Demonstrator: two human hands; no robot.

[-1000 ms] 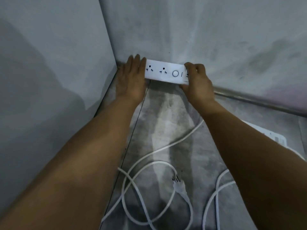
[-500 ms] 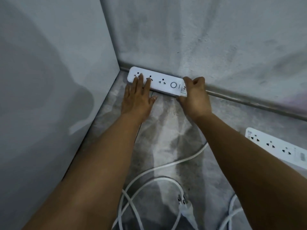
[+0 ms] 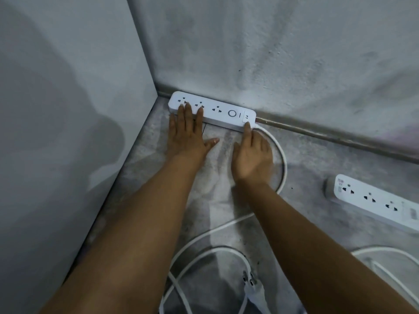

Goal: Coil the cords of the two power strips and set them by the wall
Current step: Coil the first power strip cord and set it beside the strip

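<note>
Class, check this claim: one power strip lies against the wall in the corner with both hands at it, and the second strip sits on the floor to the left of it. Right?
Not quite. The head view shows the second strip on the floor to the right, not the left. The rest holds: the first power strip lies against the wall in the corner, with the left hand and right hand at it.

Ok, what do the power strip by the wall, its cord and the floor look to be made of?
Power strip by the wall: looks like smooth white moulded plastic, with rounded corners and an even matte sheen. Its cord: seemingly white rubbery or PVC sheathing, since it bends in soft loops. Floor: probably bare concrete or cement, grey, mottled and dull, though a printed covering can't be ruled out.
</note>
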